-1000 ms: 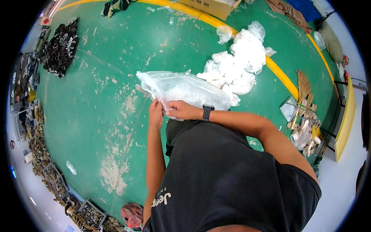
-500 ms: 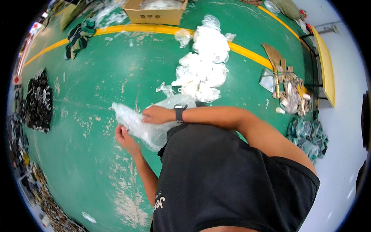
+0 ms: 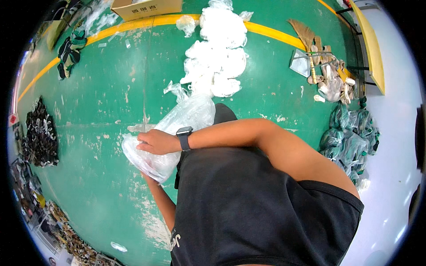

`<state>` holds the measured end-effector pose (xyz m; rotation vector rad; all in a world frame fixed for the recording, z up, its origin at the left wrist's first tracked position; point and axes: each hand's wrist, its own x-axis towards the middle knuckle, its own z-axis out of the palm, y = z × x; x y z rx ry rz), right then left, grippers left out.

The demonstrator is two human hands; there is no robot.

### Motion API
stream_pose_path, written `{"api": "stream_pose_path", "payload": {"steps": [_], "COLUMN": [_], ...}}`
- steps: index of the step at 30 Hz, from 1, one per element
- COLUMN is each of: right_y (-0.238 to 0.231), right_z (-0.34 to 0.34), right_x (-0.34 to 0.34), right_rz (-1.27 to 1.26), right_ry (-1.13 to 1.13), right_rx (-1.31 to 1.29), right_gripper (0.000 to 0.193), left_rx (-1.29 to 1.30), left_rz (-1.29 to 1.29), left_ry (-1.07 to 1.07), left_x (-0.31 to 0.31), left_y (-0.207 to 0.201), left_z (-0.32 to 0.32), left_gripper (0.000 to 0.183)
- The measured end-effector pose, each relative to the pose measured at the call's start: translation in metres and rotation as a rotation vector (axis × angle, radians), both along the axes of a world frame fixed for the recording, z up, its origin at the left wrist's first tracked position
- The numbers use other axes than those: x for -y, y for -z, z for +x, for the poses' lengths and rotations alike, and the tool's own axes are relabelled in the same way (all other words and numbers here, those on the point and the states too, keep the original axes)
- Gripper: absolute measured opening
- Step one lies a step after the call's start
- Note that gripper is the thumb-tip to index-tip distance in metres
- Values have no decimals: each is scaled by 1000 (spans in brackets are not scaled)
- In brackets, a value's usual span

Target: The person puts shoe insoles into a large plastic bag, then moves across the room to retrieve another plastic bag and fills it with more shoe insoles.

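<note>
A large clear plastic bag (image 3: 195, 114) stretches across the front of my body, its lower end wide and rounded. My right hand (image 3: 160, 142), with a dark watch at the wrist, grips the bag from above, fingers curled into the film. Behind or inside that rounded end goes my left hand (image 3: 149, 178). Film covers its fingers, so I cannot see how they are bent. Just beyond the bag lies a heap of white bundles in clear plastic (image 3: 217, 62) on the floor.
A cardboard box (image 3: 146, 9) stands beyond the yellow floor line. Dark pieces are piled at left (image 3: 41, 133). To the right lie a broom (image 3: 302, 33), a dustpan (image 3: 300, 63), mixed shoes (image 3: 330, 82) and plastic-wrapped green bundles (image 3: 350, 137) by the wall.
My left hand, earlier visible at the bag's edge, has gone under or into the film. The bag's near end is spread wider and rounder. My view has shifted somewhat.
</note>
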<state>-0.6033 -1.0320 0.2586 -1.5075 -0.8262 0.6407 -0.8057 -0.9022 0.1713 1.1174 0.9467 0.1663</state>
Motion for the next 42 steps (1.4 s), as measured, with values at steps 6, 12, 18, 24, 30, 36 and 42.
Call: {"api": "stream_pose_path", "payload": {"steps": [6, 12, 18, 24, 30, 36, 42], "right_y": [-13, 84, 113, 91, 64, 127, 58], "right_z": [0, 62, 67, 67, 40, 60, 74], "right_x": [24, 86, 129, 138, 125, 155, 118], "right_rz": [23, -266, -428, -339, -214, -653, -122], "right_ry": [-114, 93, 340, 350, 70, 46, 231], "right_rx": [173, 308, 261, 198, 298, 219, 493], "right_gripper": [29, 26, 28, 32, 31, 35, 54], "left_rx": [-23, -244, -72, 15, -188, -117, 46], "left_rz": [463, 951, 522, 404, 1191, 887, 674], "left_ry": [18, 282, 503, 397, 88, -275, 134], "left_x": [-20, -57, -21, -16, -52, -67, 14], "left_y": [29, -61, -83, -80, -54, -70, -82], "left_z": [-3, 26, 79, 95, 94, 84, 101], "left_gripper": [50, 36, 42, 41, 31, 30, 27]}}
